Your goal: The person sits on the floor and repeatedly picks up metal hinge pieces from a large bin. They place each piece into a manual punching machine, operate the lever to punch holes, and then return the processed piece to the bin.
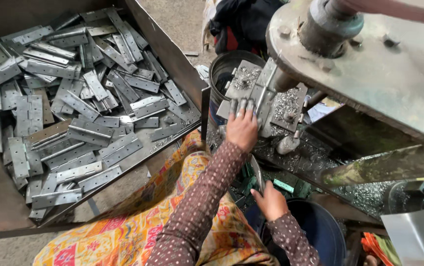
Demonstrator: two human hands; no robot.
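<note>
I am pressing my left hand flat on a steel hinge that is lying on the work plate of the drill press, my fingers spread over its near edge and sitting just beside the spindle. My right hand is hanging lower, by the rim of a dark blue bucket, closed around a thin metal strip that is pointing up towards the machine. I am thinking the main risk is at my left fingertips: they are resting so near the turning tool that a slip, or the hinge spinning if the bit is grabbing it, could be dragging them in or cutting them on a sharp edge. Metal swarf is heaping on the plate and could be nicking bare skin. My loose patterned sleeve is trailing close as well. The tray of finished hinges is sitting well apart on my left.
</note>
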